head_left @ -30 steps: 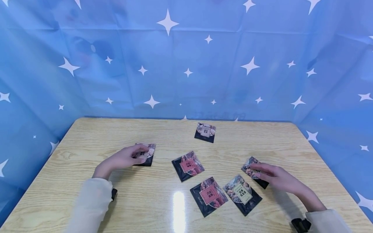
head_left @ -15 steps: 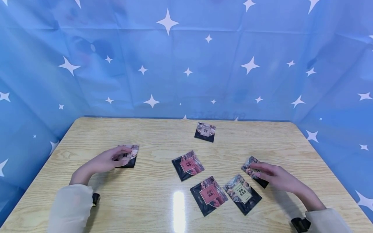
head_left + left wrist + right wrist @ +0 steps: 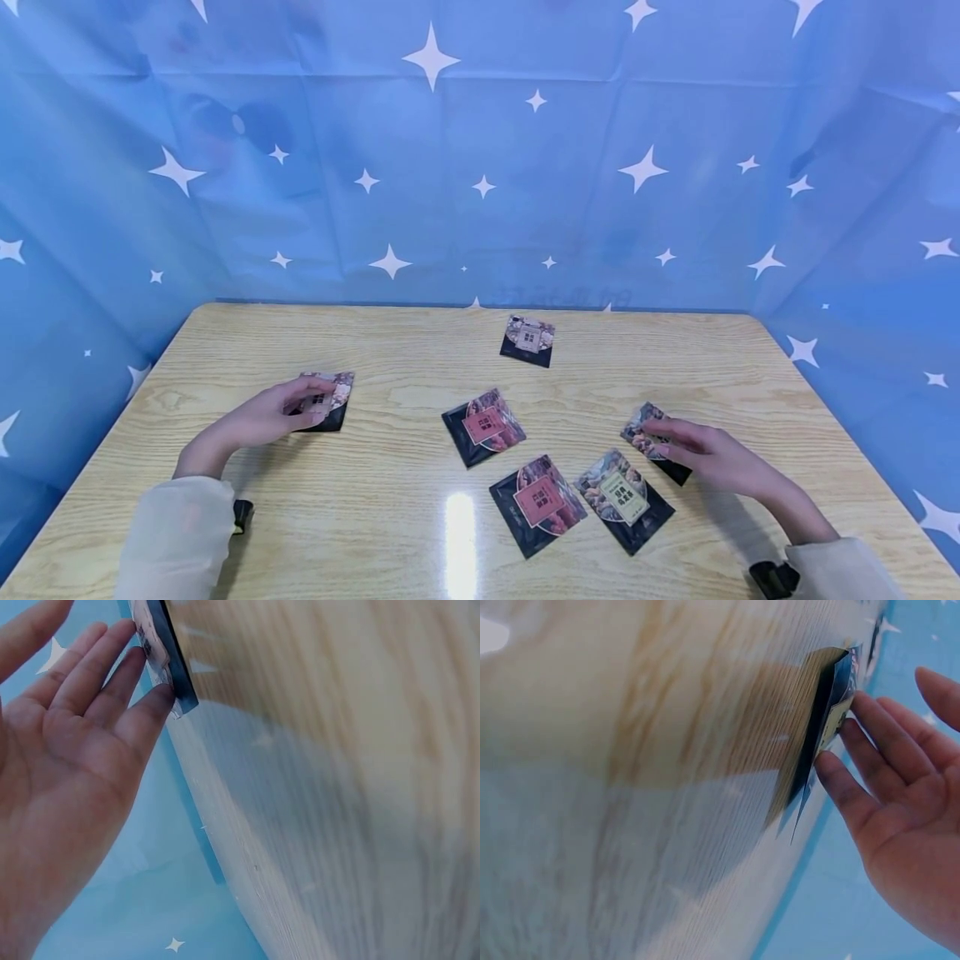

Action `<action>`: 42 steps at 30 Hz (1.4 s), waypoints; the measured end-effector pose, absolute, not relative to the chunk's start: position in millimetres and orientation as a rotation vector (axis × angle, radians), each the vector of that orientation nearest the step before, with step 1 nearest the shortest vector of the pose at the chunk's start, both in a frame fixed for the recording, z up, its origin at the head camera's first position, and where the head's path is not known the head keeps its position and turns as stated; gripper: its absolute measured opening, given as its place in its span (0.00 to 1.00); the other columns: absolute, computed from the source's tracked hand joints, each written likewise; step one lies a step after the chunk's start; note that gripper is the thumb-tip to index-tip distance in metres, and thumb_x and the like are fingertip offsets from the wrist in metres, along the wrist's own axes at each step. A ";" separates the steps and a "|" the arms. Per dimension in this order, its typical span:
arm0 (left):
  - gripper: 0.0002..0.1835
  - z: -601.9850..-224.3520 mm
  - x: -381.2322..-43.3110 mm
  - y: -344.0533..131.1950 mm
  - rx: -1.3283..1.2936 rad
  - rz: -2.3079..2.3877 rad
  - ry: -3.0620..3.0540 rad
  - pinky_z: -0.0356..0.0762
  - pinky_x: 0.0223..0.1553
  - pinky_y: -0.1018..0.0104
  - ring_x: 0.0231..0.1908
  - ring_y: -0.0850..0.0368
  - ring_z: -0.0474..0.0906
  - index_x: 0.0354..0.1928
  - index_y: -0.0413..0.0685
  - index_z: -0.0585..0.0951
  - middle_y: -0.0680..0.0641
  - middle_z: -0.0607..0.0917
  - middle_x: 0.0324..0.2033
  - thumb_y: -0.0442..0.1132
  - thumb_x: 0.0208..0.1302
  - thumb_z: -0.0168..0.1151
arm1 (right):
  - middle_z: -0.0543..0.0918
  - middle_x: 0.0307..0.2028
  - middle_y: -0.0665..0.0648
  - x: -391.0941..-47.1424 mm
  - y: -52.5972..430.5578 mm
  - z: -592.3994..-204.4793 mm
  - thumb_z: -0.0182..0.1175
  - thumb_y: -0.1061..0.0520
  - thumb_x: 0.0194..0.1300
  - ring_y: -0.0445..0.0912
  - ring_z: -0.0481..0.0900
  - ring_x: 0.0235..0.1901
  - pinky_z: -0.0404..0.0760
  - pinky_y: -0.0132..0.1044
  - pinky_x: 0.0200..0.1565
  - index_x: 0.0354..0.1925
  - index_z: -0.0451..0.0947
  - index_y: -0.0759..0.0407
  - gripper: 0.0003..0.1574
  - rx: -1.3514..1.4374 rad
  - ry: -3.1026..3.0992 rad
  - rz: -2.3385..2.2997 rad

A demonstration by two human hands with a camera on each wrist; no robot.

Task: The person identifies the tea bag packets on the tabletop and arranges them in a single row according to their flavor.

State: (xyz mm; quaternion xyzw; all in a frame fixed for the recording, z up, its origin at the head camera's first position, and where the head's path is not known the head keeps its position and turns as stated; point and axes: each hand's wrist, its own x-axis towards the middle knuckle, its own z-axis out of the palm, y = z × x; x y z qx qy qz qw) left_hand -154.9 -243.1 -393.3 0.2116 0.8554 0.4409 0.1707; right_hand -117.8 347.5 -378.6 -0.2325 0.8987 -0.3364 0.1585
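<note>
My left hand rests its fingertips on a dark sachet with a pale pink label at the table's left. In the left wrist view the fingers are nearly straight against the face of this sachet, the thumb standing apart. On the right, my right hand touches another sachet, partly covered by the fingers. Its fingers, fairly straight, meet the printed face of the sachet in the right wrist view. Both sachets lie flat on the wooden table.
Two red-labelled sachets lie around the middle of the table. A green-labelled sachet is close to the right hand. Towards the back lies a pink-labelled sachet. A blue star-patterned curtain surrounds the table.
My left hand has slid its sachet to the left across the table, mostly in the first half second. The right hand and the other sachets stay in place.
</note>
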 end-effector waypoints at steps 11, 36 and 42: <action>0.22 -391.4 -150.0 -246.5 0.617 1.275 2.538 0.62 0.54 0.37 0.61 0.32 0.59 0.62 0.37 0.67 0.32 0.66 0.61 0.35 0.67 0.53 | 0.72 0.57 0.69 -117.4 348.7 -378.9 0.47 0.60 0.71 0.30 0.68 0.54 0.74 0.28 0.46 0.62 0.65 0.68 0.24 -0.686 2.572 -0.975; 0.22 -393.1 -149.8 -246.9 0.567 1.219 2.539 0.68 0.52 0.42 0.60 0.31 0.61 0.62 0.35 0.67 0.29 0.65 0.60 0.34 0.68 0.52 | 0.74 0.54 0.69 -128.4 339.2 -357.9 0.49 0.59 0.71 0.47 0.76 0.51 0.77 0.32 0.44 0.61 0.66 0.71 0.25 -0.651 2.646 -0.930; 0.22 -393.9 -150.0 -247.1 0.556 1.218 2.529 0.68 0.52 0.42 0.60 0.32 0.60 0.62 0.34 0.66 0.29 0.65 0.60 0.35 0.68 0.52 | 0.73 0.56 0.68 -142.5 330.5 -346.4 0.49 0.56 0.71 0.51 0.74 0.54 0.77 0.32 0.45 0.63 0.63 0.69 0.27 -0.613 2.614 -1.003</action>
